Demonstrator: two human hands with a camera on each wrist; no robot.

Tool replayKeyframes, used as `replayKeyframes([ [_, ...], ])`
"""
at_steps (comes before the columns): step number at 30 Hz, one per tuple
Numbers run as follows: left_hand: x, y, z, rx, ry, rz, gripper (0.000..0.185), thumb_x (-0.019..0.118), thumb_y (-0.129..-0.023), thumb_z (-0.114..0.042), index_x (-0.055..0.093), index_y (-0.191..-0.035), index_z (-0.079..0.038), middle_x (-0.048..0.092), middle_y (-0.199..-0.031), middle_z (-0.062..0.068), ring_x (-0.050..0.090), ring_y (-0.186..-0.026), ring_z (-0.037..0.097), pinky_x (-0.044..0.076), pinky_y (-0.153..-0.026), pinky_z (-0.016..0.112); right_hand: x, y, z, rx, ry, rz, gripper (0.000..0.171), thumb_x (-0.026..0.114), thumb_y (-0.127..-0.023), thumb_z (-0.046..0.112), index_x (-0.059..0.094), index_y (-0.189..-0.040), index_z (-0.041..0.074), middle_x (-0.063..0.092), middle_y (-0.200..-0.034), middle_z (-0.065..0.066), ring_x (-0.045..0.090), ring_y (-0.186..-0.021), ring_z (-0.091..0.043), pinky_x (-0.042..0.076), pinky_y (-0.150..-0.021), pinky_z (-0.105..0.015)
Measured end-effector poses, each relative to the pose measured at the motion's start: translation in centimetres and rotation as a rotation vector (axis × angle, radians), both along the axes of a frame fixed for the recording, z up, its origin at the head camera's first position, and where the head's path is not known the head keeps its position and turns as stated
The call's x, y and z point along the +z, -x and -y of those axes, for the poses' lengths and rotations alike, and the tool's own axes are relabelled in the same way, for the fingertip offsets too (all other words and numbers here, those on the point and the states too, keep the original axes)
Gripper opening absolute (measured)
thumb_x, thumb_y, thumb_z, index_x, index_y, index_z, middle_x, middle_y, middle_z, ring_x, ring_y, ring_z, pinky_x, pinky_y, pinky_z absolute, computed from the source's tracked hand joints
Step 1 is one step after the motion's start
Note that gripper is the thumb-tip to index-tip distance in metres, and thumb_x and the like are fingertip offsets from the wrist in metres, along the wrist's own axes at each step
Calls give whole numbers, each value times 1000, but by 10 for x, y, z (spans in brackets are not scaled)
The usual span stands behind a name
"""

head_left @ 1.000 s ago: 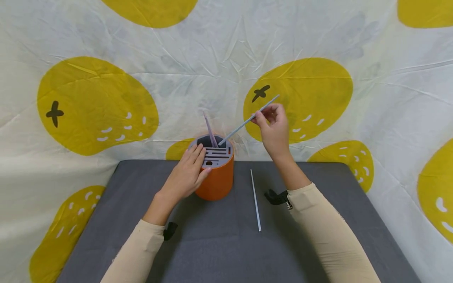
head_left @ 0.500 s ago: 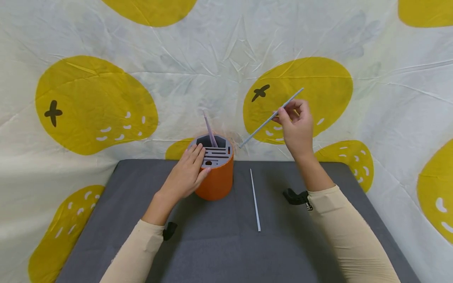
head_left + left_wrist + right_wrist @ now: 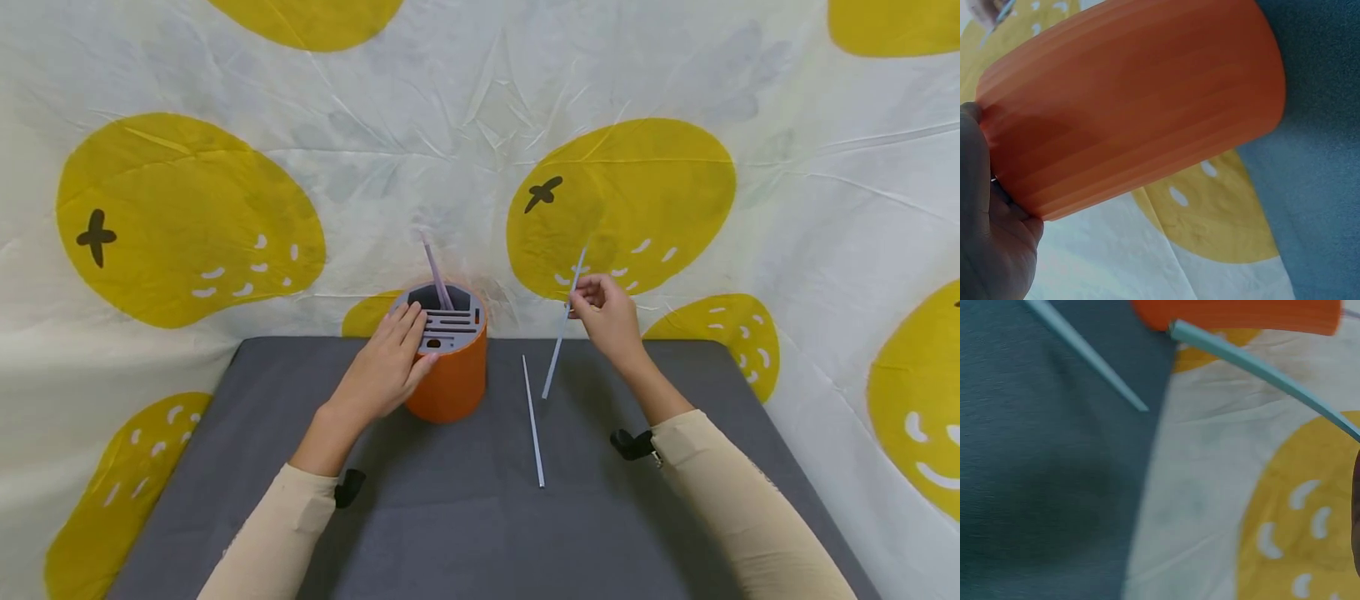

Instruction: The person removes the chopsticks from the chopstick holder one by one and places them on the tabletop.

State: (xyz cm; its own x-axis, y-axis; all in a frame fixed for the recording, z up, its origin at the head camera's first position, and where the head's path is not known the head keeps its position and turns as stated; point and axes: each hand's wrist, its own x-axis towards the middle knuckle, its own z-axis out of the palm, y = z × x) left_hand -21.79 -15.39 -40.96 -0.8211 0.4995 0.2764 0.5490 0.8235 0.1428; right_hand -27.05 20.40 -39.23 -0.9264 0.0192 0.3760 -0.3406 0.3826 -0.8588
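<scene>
Head view: my left hand (image 3: 386,367) is resting against the orange cylindrical plastic holder (image 3: 448,379), with its straight fingers (image 3: 408,321) lying relaxed across the near-left edge of the holder's grey slotted lid (image 3: 448,321). The holder is standing upright at the back of the dark grey padded worktop (image 3: 450,517), close to the white backdrop cloth printed with yellow fruit shapes (image 3: 187,217). One thin lilac stick (image 3: 436,271) is standing in the large opening at the rear of the lid, leaning left.

My right hand (image 3: 611,317) is hovering to the right of the holder, well apart from it, and its fingertips (image 3: 581,302) are pinching a thin pale blue stick (image 3: 562,337) near its upper part. This stick is hanging steeply, its lower end coming down near the worktop, just beside the far end of a second thin pale stick (image 3: 532,421), which is lying flat on the worktop between my two forearms.

Left wrist view: the holder's ribbed orange wall (image 3: 1135,106) is filling the frame beside my palm (image 3: 991,250).

Right wrist view: the held stick (image 3: 1260,372) is crossing above the lying one (image 3: 1085,353).
</scene>
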Motion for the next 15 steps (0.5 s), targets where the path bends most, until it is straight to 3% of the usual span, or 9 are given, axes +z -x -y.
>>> replayKeyframes([
  [3, 1, 0, 0, -2, -2, 4, 70, 43, -111, -42, 26, -162, 3, 24, -170, 20, 19, -160, 36, 16, -130, 53, -18, 0, -5, -5, -49, 76, 28, 68, -99, 6, 61, -119, -13, 67, -102, -28, 67, -73, -6, 60, -67, -15],
  [10, 3, -1, 1, 3, -16, 18, 71, 46, -110, -41, 26, -161, 4, 23, -170, 20, 18, -160, 36, 16, -130, 54, -59, 1, -11, -3, -162, 201, 26, 68, -100, 11, 66, -117, -9, 71, -102, -25, 73, -82, -37, 63, -68, -28],
  [15, 2, 0, 0, -3, -18, 21, 71, 45, -110, -41, 26, -161, 4, 23, -170, 20, 17, -160, 36, 15, -130, 54, -83, -5, -10, 1, -203, 290, 22, 69, -99, 12, 68, -112, -5, 74, -100, -21, 75, -77, -31, 62, -66, -30],
])
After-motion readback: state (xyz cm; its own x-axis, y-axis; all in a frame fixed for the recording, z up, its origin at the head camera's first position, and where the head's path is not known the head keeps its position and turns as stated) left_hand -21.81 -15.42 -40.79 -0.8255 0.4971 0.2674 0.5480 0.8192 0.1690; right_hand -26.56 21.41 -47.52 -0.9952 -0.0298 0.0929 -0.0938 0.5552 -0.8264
